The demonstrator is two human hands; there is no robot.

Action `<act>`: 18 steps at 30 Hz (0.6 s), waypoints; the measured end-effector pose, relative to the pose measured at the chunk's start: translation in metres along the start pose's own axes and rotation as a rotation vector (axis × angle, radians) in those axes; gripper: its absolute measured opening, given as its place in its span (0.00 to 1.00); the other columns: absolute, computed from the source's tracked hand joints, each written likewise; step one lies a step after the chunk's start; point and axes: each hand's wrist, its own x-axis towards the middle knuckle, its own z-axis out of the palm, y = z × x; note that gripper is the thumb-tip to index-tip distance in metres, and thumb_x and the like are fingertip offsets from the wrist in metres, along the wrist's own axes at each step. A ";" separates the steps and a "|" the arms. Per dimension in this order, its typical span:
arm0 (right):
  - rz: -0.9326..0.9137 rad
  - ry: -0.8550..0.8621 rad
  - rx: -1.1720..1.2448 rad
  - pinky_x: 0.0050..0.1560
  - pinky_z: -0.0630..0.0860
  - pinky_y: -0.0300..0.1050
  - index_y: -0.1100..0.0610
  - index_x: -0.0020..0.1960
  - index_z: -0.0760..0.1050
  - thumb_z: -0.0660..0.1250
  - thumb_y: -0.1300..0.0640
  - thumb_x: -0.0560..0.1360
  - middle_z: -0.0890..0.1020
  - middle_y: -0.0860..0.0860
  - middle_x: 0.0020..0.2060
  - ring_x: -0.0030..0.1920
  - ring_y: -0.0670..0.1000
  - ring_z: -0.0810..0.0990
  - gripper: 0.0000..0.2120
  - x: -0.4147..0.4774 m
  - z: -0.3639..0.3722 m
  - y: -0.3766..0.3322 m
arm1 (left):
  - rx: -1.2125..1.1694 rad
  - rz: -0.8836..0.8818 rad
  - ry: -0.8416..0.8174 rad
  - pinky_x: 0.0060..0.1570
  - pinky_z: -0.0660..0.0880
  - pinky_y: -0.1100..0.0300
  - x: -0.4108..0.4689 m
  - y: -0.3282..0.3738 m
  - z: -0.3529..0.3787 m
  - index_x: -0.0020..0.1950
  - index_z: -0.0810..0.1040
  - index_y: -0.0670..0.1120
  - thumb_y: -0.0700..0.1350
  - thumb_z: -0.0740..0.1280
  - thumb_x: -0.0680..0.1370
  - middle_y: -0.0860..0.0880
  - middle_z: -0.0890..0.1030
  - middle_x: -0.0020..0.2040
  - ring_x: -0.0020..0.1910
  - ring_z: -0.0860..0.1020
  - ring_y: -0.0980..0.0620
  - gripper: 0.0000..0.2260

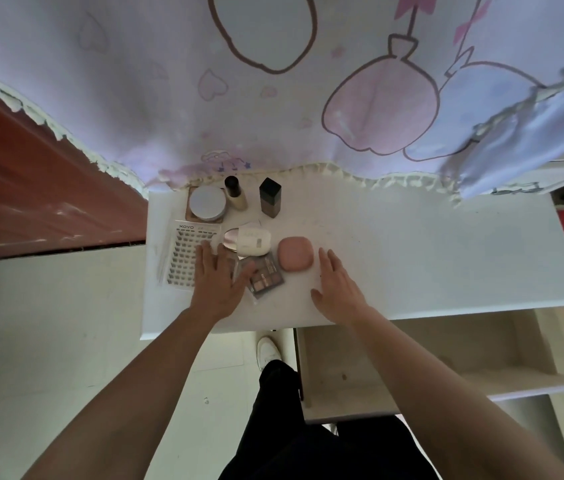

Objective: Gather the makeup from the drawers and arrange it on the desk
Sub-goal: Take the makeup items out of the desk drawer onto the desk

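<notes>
A white desk (412, 254) holds makeup gathered around a pink case (296, 253). Left of the case, the left hand (218, 282) lies flat with fingers spread over a lash tray (183, 258) and an eyeshadow palette (268, 277), gripping nothing. Just right of the case, the right hand (336, 285) rests open, holding nothing. Behind the case stand a round compact (207, 202), a pale bottle (237, 195) and a dark bottle (270, 199).
</notes>
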 end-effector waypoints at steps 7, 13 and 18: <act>-0.041 -0.128 -0.075 0.75 0.63 0.55 0.54 0.81 0.53 0.61 0.54 0.81 0.49 0.52 0.81 0.79 0.55 0.57 0.31 -0.038 -0.015 0.059 | 0.105 0.026 0.051 0.76 0.43 0.42 -0.045 0.047 0.008 0.81 0.47 0.46 0.74 0.43 0.71 0.39 0.45 0.80 0.79 0.43 0.41 0.46; -0.057 -0.081 -0.004 0.74 0.64 0.54 0.53 0.80 0.57 0.60 0.55 0.81 0.53 0.52 0.80 0.78 0.56 0.60 0.28 -0.084 -0.013 0.135 | 0.202 0.066 -0.021 0.76 0.45 0.42 -0.109 0.104 0.063 0.81 0.47 0.48 0.75 0.42 0.73 0.42 0.44 0.81 0.79 0.41 0.44 0.44; -0.071 0.025 0.049 0.61 0.72 0.50 0.55 0.72 0.68 0.61 0.58 0.79 0.70 0.56 0.67 0.65 0.59 0.72 0.21 -0.120 0.005 0.215 | 0.294 0.088 -0.104 0.76 0.42 0.45 -0.160 0.147 0.131 0.80 0.50 0.48 0.67 0.48 0.80 0.42 0.42 0.81 0.79 0.40 0.44 0.35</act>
